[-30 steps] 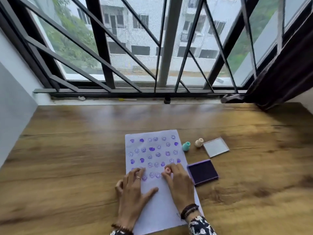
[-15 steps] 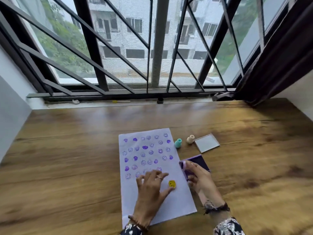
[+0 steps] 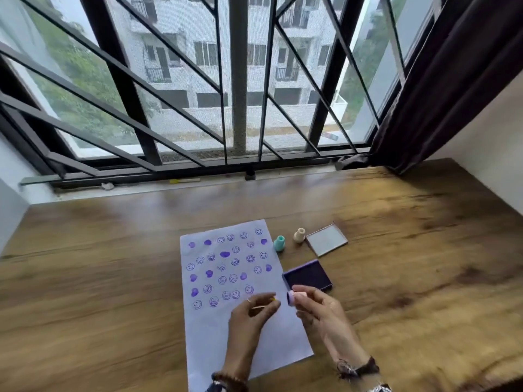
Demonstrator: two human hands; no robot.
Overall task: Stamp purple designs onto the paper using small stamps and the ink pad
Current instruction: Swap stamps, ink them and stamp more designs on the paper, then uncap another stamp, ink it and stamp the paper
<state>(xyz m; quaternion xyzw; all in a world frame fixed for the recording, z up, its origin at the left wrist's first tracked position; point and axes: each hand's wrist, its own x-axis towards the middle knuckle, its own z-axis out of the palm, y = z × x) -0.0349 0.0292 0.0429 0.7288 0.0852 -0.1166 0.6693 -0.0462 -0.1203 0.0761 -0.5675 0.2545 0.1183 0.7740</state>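
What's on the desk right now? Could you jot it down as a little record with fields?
Surface: wooden desk by a barred window
Paper: white sheet, upper part covered with purple prints, lower part blank
Ink pad: open, right of the paper
Lid: lying apart, beyond the ink pad
Spare stamps: teal stamp and beige stamp, upright
Right hand: holding a pink stamp
Left hand: over the paper, pinching something small and yellow

Glossy brown wood-grain table; matt white paper sheet; smooth plastic teal stamp; dark cloth curtain.
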